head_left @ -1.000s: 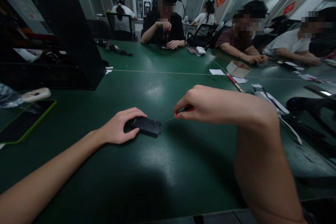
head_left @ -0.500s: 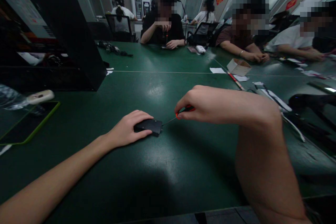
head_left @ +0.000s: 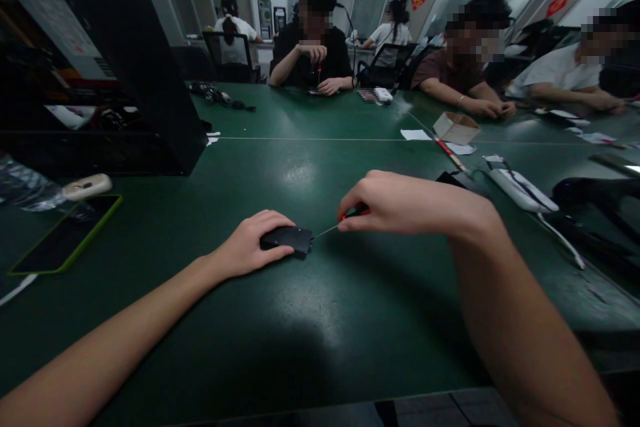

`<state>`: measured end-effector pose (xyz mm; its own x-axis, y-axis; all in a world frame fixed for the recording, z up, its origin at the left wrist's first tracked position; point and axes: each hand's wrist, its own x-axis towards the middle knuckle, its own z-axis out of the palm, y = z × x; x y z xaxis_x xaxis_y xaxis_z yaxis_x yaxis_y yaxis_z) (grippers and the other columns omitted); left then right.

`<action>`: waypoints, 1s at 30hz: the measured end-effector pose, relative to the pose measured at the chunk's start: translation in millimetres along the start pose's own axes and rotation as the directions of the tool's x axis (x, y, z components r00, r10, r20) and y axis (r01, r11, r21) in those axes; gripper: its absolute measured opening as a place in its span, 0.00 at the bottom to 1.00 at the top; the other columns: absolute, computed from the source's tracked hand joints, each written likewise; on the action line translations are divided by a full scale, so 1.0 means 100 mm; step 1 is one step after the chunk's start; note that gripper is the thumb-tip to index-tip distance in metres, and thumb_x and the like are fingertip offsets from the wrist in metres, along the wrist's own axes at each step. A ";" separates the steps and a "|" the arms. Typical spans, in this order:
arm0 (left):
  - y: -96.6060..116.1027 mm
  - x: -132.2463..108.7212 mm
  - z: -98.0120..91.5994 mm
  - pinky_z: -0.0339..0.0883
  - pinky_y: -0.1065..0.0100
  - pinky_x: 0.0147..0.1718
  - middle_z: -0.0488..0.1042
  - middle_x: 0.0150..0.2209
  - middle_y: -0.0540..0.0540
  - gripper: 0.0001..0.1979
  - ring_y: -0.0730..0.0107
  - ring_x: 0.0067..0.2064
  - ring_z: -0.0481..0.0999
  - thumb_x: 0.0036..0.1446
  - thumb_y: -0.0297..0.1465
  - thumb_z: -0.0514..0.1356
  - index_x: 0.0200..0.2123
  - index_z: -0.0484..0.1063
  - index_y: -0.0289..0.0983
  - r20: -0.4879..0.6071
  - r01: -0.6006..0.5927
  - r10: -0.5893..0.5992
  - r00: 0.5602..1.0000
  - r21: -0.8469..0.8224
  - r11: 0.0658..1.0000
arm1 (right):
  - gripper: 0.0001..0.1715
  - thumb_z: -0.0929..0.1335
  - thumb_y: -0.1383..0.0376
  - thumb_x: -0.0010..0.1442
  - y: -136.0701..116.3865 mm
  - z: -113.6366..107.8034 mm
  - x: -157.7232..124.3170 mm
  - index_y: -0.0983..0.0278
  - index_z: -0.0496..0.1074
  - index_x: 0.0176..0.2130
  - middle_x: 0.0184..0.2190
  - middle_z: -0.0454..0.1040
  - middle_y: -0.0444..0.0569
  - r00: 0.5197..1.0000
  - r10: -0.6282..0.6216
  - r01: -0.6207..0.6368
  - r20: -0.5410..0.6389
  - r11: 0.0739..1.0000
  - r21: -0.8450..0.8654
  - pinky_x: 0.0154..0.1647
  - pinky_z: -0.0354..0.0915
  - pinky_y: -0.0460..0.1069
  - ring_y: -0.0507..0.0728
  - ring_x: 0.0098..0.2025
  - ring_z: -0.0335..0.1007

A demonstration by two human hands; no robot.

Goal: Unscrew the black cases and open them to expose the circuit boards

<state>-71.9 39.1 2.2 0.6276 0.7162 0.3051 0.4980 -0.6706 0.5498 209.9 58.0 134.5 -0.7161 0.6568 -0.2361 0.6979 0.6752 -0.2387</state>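
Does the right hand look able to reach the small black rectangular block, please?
Probably yes: the right hand is close, and the left hand leaves one end of the block uncovered, though a thin-shafted red-and-black screwdriver occupies the right hand's grip.

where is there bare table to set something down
Between the left hand, right hand and front edge; also beyond the black block, up to the pale seam. Crowded: left, around the green-edged device; right, around the white item and cable.

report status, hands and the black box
Left hand grips black box. Right hand holds red-handled screwdriver, tip by box's right end. Phone off left, clear of hands.
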 end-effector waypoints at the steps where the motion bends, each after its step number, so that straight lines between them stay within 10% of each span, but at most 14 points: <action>1: 0.00 0.00 0.00 0.69 0.57 0.52 0.77 0.50 0.41 0.18 0.57 0.51 0.76 0.63 0.39 0.65 0.53 0.73 0.37 0.006 0.003 -0.003 1.000 -0.007 1.000 | 0.13 0.69 0.57 0.65 0.04 0.05 -0.02 0.59 0.82 0.41 0.34 0.82 0.45 1.000 -0.021 0.021 0.001 0.999 0.045 0.33 0.62 0.46 0.52 0.33 0.74; 16: -0.02 0.00 0.00 0.68 0.59 0.51 0.76 0.50 0.42 0.17 0.59 0.51 0.75 0.64 0.40 0.63 0.53 0.72 0.39 0.038 0.009 -0.008 0.999 -0.018 1.000 | 0.25 0.66 0.48 0.66 0.63 1.08 0.04 0.66 0.80 0.41 0.30 0.77 0.46 0.991 0.006 0.063 -0.135 0.862 0.502 0.31 0.58 0.46 0.51 0.29 0.67; 30: 0.00 -0.03 -0.01 0.70 0.59 0.51 0.77 0.50 0.42 0.18 0.58 0.51 0.75 0.64 0.40 0.63 0.53 0.73 0.39 0.023 0.015 -0.014 1.000 -0.011 1.000 | 0.35 0.57 0.46 0.71 0.57 1.13 0.03 0.66 0.73 0.28 0.22 0.69 0.47 0.921 -0.139 0.109 -0.364 0.989 -0.101 0.28 0.48 0.48 0.49 0.23 0.58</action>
<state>-74.3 37.4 2.2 0.6343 0.7211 0.2788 0.5004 -0.6578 0.5629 248.3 60.2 13.5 -0.7577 0.6331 0.1583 0.6116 0.7735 -0.1664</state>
